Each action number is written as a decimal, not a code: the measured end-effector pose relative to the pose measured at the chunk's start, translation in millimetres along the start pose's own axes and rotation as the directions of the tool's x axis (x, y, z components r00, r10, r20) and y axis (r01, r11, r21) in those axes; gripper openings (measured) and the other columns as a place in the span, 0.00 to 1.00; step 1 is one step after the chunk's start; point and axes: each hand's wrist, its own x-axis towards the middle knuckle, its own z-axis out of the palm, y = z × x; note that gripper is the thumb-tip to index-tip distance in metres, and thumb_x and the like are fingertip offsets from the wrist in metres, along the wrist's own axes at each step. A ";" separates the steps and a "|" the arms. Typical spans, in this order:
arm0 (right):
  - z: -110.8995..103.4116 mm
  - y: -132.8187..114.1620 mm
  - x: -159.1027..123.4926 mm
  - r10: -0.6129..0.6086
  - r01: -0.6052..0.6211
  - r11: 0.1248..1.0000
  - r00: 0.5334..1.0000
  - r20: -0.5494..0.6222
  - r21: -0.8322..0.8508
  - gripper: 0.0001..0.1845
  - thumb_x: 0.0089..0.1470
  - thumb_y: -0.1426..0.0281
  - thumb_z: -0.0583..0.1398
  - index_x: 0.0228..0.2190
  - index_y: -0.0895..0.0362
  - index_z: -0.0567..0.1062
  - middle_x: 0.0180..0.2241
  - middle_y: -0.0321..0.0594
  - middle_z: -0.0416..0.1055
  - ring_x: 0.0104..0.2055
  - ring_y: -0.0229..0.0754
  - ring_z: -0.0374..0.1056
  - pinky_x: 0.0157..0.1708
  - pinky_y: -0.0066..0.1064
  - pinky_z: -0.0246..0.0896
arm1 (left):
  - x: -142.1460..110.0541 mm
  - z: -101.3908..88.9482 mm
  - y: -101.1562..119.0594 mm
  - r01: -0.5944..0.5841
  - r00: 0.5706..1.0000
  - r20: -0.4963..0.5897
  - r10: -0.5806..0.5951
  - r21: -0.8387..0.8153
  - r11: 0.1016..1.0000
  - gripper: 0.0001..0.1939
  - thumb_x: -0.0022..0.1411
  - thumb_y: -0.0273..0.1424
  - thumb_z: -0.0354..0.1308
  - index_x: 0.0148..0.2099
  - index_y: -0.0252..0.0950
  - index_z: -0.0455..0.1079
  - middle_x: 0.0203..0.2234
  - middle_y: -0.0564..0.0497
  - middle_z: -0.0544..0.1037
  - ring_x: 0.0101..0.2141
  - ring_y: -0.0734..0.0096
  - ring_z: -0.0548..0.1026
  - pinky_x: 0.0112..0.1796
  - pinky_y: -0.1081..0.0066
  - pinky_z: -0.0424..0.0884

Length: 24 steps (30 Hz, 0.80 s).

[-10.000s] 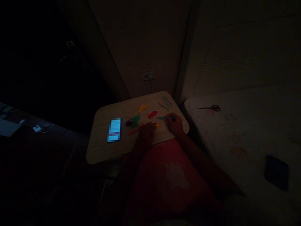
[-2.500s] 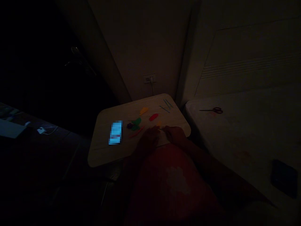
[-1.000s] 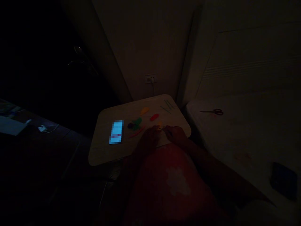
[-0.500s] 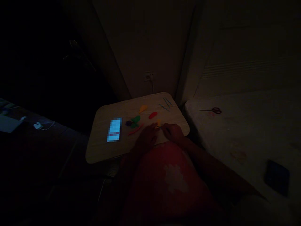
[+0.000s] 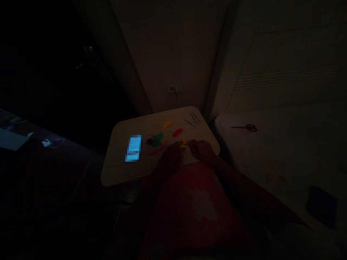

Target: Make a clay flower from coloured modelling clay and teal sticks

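In the dim head view, my left hand (image 5: 171, 154) rests near the table's front edge, its fingertips against a small yellow piece (image 5: 184, 141) that looks like modelling clay. Facing it, my right hand (image 5: 202, 148) is closed in a pinch on a thin green stick (image 5: 186, 145), whose tip meets the yellow piece. Just beyond lies a red oval lump (image 5: 178, 132). A larger yellow lump (image 5: 166, 125) sits farther back. Left of my hands are a green lump (image 5: 157, 137), a dark purple lump (image 5: 150, 141) and a long pinkish-red strip (image 5: 158, 148).
A glowing phone (image 5: 133, 148) lies on the left of the small table (image 5: 116, 169). Several thin teal sticks (image 5: 191, 123) are at its far right corner. Scissors (image 5: 245, 128) and a dark blue object (image 5: 322, 206) lie on the pale surface to the right. A socket (image 5: 174, 87) holds a plug.
The whole view has shifted slightly. Both hands stay around the small yellow piece, and a bit more of the green stick shows at my right fingertips.
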 end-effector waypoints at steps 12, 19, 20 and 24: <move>4.5 2.1 3.7 -0.026 0.026 1.000 0.999 -0.044 0.000 0.20 0.69 0.63 0.49 0.42 0.56 0.78 0.36 0.47 0.81 0.35 0.46 0.76 0.32 0.32 0.52 | -1.7 1.1 -2.4 -0.019 1.000 -0.014 0.019 0.004 1.000 0.24 0.68 0.27 0.51 0.65 0.39 0.64 0.68 0.43 0.61 0.68 0.57 0.59 0.66 0.50 0.59; 8.8 4.3 6.2 0.014 -0.015 1.000 0.999 -0.048 -0.022 0.21 0.69 0.61 0.48 0.43 0.55 0.78 0.35 0.48 0.81 0.34 0.46 0.75 0.32 0.32 0.51 | -1.2 1.1 -1.4 0.003 1.000 0.000 -0.003 0.013 1.000 0.24 0.68 0.28 0.52 0.65 0.39 0.65 0.69 0.43 0.61 0.68 0.56 0.58 0.67 0.49 0.58; 9.4 4.7 6.5 0.018 -0.019 1.000 0.999 -0.051 -0.021 0.22 0.70 0.61 0.48 0.42 0.55 0.78 0.35 0.48 0.81 0.34 0.46 0.75 0.32 0.32 0.51 | -0.9 0.3 -0.8 0.009 1.000 -0.002 -0.009 0.010 1.000 0.24 0.68 0.28 0.52 0.64 0.38 0.66 0.69 0.43 0.61 0.68 0.56 0.58 0.67 0.48 0.58; 8.2 4.1 7.2 0.002 -0.001 1.000 0.999 -0.054 0.019 0.22 0.70 0.61 0.48 0.42 0.56 0.78 0.37 0.47 0.81 0.36 0.46 0.76 0.34 0.31 0.53 | -0.3 -1.6 0.4 0.020 1.000 -0.002 -0.020 0.009 1.000 0.23 0.67 0.27 0.52 0.63 0.38 0.67 0.69 0.43 0.60 0.68 0.56 0.58 0.66 0.48 0.58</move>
